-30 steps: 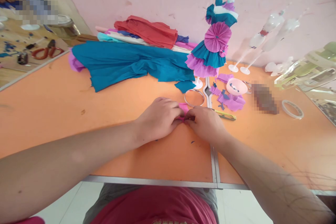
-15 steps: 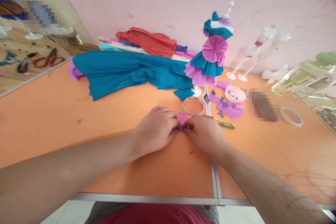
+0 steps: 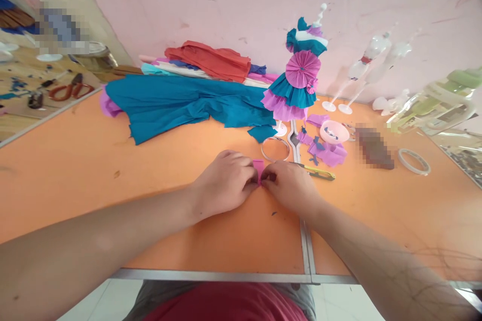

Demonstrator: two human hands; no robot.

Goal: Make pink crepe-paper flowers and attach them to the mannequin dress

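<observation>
Between my hands is a small strip of pink crepe paper (image 3: 258, 165), close to the orange tabletop. My left hand (image 3: 228, 183) pinches its left side between thumb and fingers. My right hand (image 3: 289, 185) pinches the right side, its fingertips almost touching those of the left. The fingers cover the lower part of the strip. Just beyond the hands lies a clear tape roll (image 3: 275, 149). A yellow thread snipper (image 3: 319, 172) rests right of my right hand, partly hidden by it.
A teal crepe paper sheet (image 3: 169, 105) spreads across the back left, with folded red paper (image 3: 211, 60) behind. A figure in a teal and purple paper dress (image 3: 291, 93) stands beyond my hands. Right of it are a pink bowl (image 3: 334, 133), purple scraps (image 3: 329, 154) and a white tape roll (image 3: 414, 162).
The view has shifted slightly. Both hands stay pinched on the pink strip, with their fingertips in nearly the same place.
</observation>
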